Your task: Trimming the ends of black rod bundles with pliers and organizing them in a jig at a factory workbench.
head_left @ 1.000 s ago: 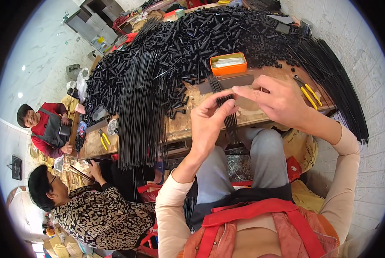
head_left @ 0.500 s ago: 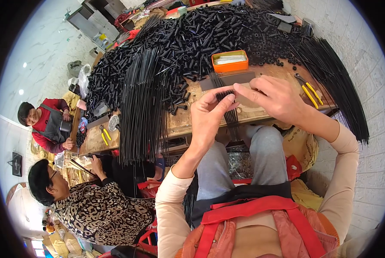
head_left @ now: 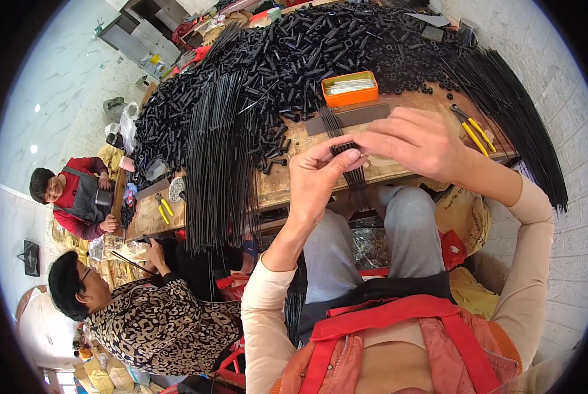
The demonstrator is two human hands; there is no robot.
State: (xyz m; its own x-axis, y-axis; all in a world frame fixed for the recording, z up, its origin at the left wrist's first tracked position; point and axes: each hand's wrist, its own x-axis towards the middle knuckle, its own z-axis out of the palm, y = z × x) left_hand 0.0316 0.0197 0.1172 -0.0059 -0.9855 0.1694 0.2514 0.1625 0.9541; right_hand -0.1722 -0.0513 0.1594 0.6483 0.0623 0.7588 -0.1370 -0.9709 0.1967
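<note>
My left hand (head_left: pixel 315 176) pinches a bunch of thin black rods (head_left: pixel 354 178) between thumb and forefinger. A short dark ribbed band (head_left: pixel 344 148) shows across the bunch at the grip. From there the rods run away over the table edge and hang down toward my lap. My right hand (head_left: pixel 413 146) is closed, its fingertips meeting the right end of the ribbed band; its thumb and anything it pinches are hidden. Beyond the hands, a flat grey-brown bar (head_left: pixel 366 115) lies on the wooden table (head_left: pixel 277 190), with the far rod ends by it.
An orange box (head_left: pixel 350 98) of pale thin sticks stands behind the bar. Black tubular parts (head_left: pixel 294 52) heap across the back. Long rod bundles lie left (head_left: pixel 218 164) and right (head_left: pixel 517 118). Yellow-handled pliers (head_left: pixel 474 134) rest at right. Two people (head_left: pixel 156 322) (head_left: pixel 81 197) sit at left.
My right hand's raised forefinger has come down and its fingers have drawn together beside the band. My left hand keeps its pinch. The view has shifted slightly.
</note>
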